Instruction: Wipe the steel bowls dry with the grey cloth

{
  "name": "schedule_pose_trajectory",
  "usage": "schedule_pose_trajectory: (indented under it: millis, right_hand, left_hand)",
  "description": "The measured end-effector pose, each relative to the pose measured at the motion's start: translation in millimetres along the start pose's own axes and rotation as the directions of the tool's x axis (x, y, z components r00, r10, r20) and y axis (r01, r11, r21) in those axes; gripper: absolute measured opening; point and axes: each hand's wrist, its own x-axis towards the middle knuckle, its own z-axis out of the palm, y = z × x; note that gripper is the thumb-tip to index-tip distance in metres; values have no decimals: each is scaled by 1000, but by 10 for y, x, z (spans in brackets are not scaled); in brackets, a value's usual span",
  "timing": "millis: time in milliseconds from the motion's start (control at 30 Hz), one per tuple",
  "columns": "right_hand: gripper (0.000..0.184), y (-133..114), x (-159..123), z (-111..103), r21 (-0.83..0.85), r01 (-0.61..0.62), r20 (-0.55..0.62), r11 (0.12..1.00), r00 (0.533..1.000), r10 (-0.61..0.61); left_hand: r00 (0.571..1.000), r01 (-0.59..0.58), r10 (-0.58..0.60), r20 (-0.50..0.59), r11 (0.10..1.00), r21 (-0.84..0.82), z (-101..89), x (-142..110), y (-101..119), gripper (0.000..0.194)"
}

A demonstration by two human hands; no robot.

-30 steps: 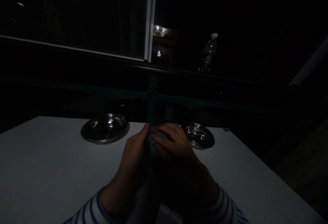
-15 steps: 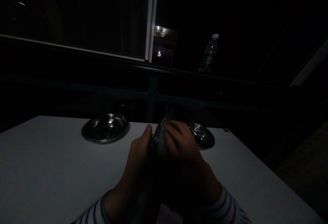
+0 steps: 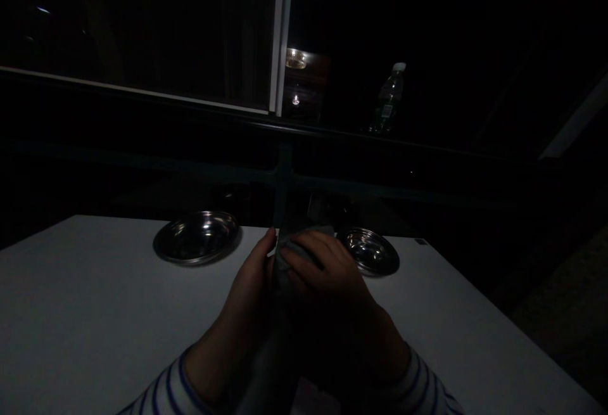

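In the dim light, both my hands meet over the near middle of the white table (image 3: 118,313). My right hand (image 3: 332,272) is closed over a grey cloth (image 3: 284,269), its fingers curled and pressing on the top of it. My left hand (image 3: 247,294) is wrapped around the left side of the same bundle, thumb pointing up. What the left fingers grip is hidden, and shadow hides the lower part of the bundle. Beyond the hands are two shiny metal dishes: one (image 3: 197,237) to the left, the other (image 3: 373,251) just past my right hand.
A clear plastic bottle (image 3: 388,99) with a white cap stands on the dark ledge beyond the table. Behind it are dark window panes with a pale frame (image 3: 281,35). A pale piece (image 3: 314,397) shows at the bottom edge, below my hands.
My right hand has shifted left and slightly down across the bundle, closer to the left thumb. More grey cloth now shows around its fingers. The left hand has moved slightly left.
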Motion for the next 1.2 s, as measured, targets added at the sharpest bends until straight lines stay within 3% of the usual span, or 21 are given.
schedule_pose_trajectory:
  millis: [100, 233, 300, 400, 533, 700, 767, 867, 967, 1067, 1200]
  right_hand:
    - [23, -19, -2, 13, 15, -22, -36, 1000, 999, 23]
    - [24, -139, -14, 95, 73, 32, -17, 997, 999, -31]
    - [23, -185, -25, 136, 102, 78, -14, 992, 997, -76]
    - [21, -207, -33, 170, 86, 79, -16, 993, 997, -78]
    - [20, -137, -27, 144, 22, -65, -78, 998, 995, 67]
    - [29, 32, -51, 57, 71, -330, -46, 941, 942, 334]
    - [29, 34, -61, 51, 67, -327, -22, 943, 944, 329]
    - [26, -70, -60, 103, 43, -151, -14, 988, 988, 152]
    - [21, -190, -42, 165, 29, -35, -56, 999, 998, 36]
    - [20, -179, -30, 158, 18, -88, -87, 996, 992, 89]
    - [28, 35, -53, 67, 93, -333, 0, 938, 942, 334]
  left_hand:
    - [1000, 27, -28, 11, 999, 38, 37, -28, 66, 24]
    - [990, 11, 10, -143, 989, 146, 79, -35, 141, 26]
    - [974, -48, 102, -201, 965, 256, 64, -20, 145, 29]
    - [943, -193, 293, -157, 866, 461, 25, 5, 110, 34]
    - [921, -266, 385, -51, 720, 641, 1, -6, 20, 41]
    - [874, -338, 486, 9, 595, 729, -3, -62, -72, 7]
    - [878, -295, 476, -39, 605, 739, -4, -60, -69, 11]
    - [883, -226, 453, -124, 641, 733, -4, -24, -16, 36]
    - [885, -209, 443, -140, 648, 732, 12, 6, 47, 48]
    - [907, -244, 413, -80, 671, 700, 47, -6, 53, 45]
    - [953, -242, 302, 13, 737, 631, 83, -60, -19, 42]
